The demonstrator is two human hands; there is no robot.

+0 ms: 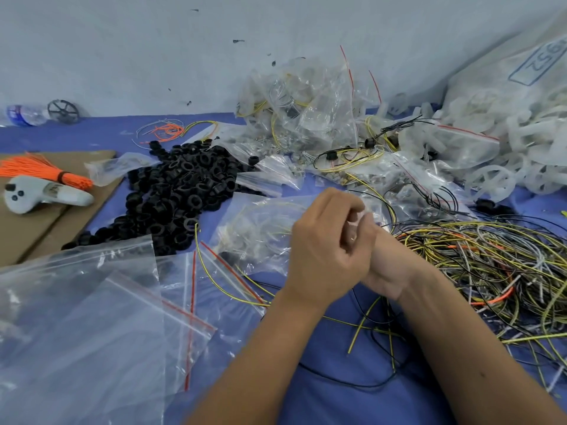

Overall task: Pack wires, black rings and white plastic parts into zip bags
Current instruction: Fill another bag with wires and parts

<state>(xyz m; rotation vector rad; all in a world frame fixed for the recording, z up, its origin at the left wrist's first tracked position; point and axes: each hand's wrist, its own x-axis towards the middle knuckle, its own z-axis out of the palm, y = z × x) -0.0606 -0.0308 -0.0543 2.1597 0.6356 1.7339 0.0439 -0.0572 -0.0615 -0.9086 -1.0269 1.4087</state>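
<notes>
My left hand and my right hand meet at the middle of the blue table, fingers curled together on the mouth of a clear zip bag that holds wires. The left hand covers most of the right one. A heap of black rings lies to the left. A tangle of yellow, black and grey wires spreads on the right. White plastic parts pile up at the far right. Empty zip bags with red seals lie at the near left.
Filled zip bags are heaped against the wall. A cardboard sheet at the left carries a white controller and a bundle of orange ties. A water bottle and a black wheel lie far left.
</notes>
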